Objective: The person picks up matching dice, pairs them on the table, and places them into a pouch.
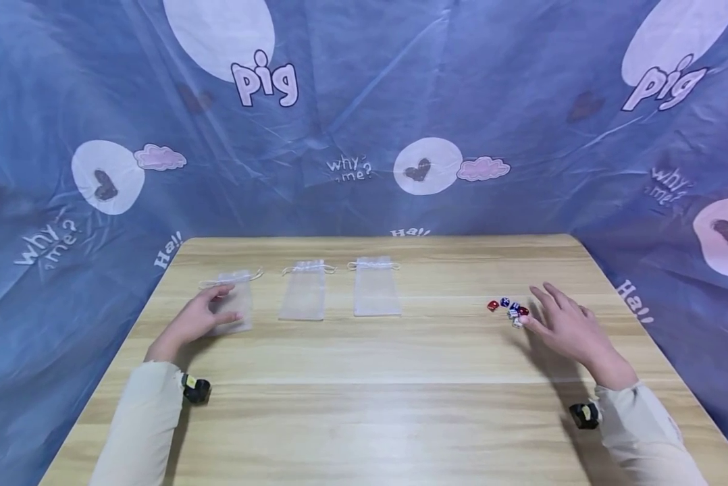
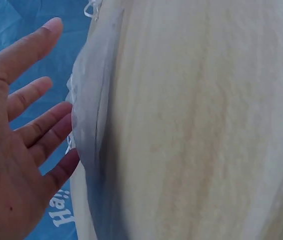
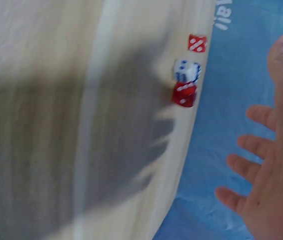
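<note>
My left hand (image 1: 201,316) is over the leftmost white mesh drawstring bag (image 1: 240,312), fingers spread and loosely bent. In the left wrist view the fingers (image 2: 56,117) are close to that bag (image 2: 94,85); whether they touch it I cannot tell. Nothing is held there. My right hand (image 1: 573,331) hovers beside a small cluster of dice on the right, its fingers apart and holding nothing. Among them are a red die (image 1: 493,306), a blue die (image 1: 505,302) and a white die (image 1: 516,323). The right wrist view shows a white die with blue dots (image 3: 185,71) between two red dice.
Two more white drawstring bags, one in the middle (image 1: 303,291) and one to its right (image 1: 377,287), lie flat on the wooden table (image 1: 364,405). A blue printed cloth (image 1: 340,101) hangs behind and along both sides of the table.
</note>
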Available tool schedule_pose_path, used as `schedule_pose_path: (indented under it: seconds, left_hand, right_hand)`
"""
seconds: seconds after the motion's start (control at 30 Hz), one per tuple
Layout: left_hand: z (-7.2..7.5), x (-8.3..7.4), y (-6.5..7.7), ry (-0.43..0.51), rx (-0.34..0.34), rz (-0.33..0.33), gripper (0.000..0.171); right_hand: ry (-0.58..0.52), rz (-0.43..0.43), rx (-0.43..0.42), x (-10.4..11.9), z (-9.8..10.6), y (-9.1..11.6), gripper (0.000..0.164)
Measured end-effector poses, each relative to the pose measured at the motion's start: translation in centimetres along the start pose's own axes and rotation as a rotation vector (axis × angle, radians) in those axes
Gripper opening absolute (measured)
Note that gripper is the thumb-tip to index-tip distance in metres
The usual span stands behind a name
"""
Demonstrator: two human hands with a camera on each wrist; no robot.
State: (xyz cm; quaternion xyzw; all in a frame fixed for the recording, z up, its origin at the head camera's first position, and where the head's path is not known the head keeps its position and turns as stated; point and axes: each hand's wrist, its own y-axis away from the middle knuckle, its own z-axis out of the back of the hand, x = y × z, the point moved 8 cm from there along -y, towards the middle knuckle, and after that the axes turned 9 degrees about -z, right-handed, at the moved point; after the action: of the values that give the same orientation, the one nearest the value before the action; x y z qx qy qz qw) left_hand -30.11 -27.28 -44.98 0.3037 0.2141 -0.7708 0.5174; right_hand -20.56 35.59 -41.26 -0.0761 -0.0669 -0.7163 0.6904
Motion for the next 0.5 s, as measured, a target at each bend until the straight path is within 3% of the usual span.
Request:
schedule_pose_path:
  seconds: [0.3, 0.5]
  left_hand:
    - [-0.6, 1.7, 0.2, 0.046, 0.059, 0.038, 0.079]
    - [-1.0, 2.1, -0.1, 0.063, 0.076, 0.019, 0.075]
  right_hand:
    - [-0.135, 0.072, 0.045, -0.7, -1.6, -0.3, 0.07]
    - [-0.15, 0.037, 0.073, -1.4, -2.5, -0.3, 0.07]
